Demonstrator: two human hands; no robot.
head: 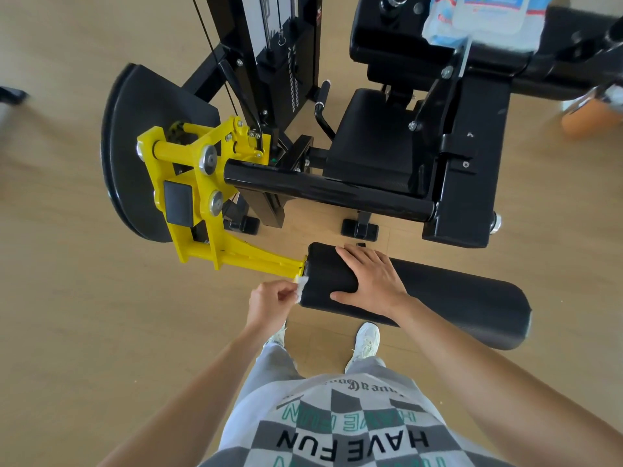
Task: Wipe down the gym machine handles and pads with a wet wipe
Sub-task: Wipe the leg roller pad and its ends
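- Nearest, the left hand [269, 303] pinches a small crumpled wet wipe [301, 287] between thumb and fingertips. It presses the wipe against the left end face of the black roller pad [455, 298], just where the yellow lever arm [256, 259] joins it.
- The right hand [369, 281] lies flat on top of the roller pad, fingers straight and holding nothing, apparently steadying it.
- The wipe looks limp, light and damp, and will likely bunch. A fingertip pinch suits the end face; a flat palm would suit the long side.
- The pad looks soft-skinned over a firm core and may turn on its axle, so bracing from above makes sense.
- Beyond, the seat pad [374, 139] and side handle [322, 106] probably need wiping too.
- Farthest, a wipes packet [485, 18] lies on the back pad.
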